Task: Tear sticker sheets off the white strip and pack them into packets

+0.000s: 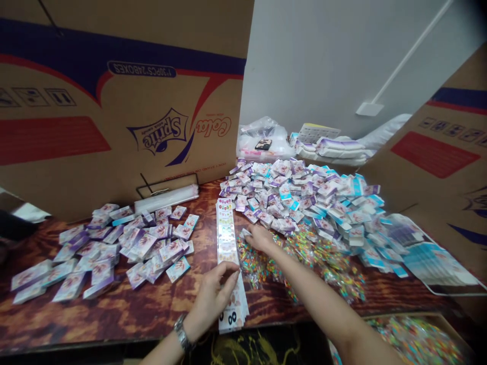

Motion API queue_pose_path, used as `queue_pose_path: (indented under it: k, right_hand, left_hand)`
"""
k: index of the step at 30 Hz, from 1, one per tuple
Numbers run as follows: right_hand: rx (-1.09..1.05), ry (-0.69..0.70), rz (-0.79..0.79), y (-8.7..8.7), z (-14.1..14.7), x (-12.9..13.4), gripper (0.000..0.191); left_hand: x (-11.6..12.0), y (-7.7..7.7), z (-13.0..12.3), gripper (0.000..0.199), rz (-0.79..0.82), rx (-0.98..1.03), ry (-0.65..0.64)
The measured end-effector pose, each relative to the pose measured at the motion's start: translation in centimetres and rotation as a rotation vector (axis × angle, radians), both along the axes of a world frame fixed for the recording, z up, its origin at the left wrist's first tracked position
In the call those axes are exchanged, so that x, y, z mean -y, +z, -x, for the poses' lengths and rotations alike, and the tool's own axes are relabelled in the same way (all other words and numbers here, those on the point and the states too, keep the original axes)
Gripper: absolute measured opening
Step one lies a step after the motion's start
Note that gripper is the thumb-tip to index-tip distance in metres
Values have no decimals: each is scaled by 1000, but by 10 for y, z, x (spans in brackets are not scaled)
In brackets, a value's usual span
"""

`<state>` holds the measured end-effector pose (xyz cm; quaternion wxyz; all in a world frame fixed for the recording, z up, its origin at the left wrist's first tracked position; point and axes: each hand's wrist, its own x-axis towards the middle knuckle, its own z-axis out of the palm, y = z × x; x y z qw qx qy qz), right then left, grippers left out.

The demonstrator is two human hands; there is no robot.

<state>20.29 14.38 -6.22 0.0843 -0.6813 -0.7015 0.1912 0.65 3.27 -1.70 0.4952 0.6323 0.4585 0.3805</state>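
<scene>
Here's our table right now. Our left hand (213, 296) has its fingers pressed together, pinching the edge of a long sticker strip (227, 258). The strip lies flat, running away from us between two heaps of packets, and its near end hangs close to the table's front edge. There's a metal watch (182, 332) on that wrist.

Our right hand (261, 238) reaches across with its fingers together, tips down on a small packet (245, 233) at the strip's side. We can't tell if it's actually gripped. Under and past that hand sit clear bags of colored bits (262, 268), spread over the table.

The big heap of purple-and-blue packets (297, 197) is ahead of us, and a smaller heap of purple ones (125, 243) is on the left. Both are on a dark reddish wooden table (114, 319). A roll of clear plastic (166, 198) lies behind the left heap, up against a Sprite cardboard box (114, 101). Another box (437, 152) stands on the right. Further back are a plastic bag (262, 139) and folded white stacks (331, 149). A bin of more colored bags (418, 342) sits low at the front right.
</scene>
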Motion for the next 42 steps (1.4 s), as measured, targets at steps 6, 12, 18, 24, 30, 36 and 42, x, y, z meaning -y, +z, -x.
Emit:
queue_pose_path:
  k: [6,12,18,24,30,36,42]
  right_hand:
    - [-78,20,-138,15,-1,8,13]
    - [-188,44,-221,23,-5,15,5]
    - [-257,37,-262,30,-12,22,7]
    - [-347,22,-278,43,-24,23,10]
    - [-452,86,-447,76,-41,33,15]
    - [-319,406,-924,106,-34,45,10]
    - [16,787,-1060,121,-6,56,12]
  left_hand:
    - [-67,12,-14,21,-424,-413,-57]
    - [-189,5,-63,31,-618,-703,-188]
    - [-240,-15,-90,26,-728,-917,-345]
    - [-247,-9,-88,24,-721,-887,-410]
    - [-212,35,-54,37,-599,-584,-343]
    - [-115,38,6,42,320,274,-315]
    - [-50,14,28,60,878,659,-347]
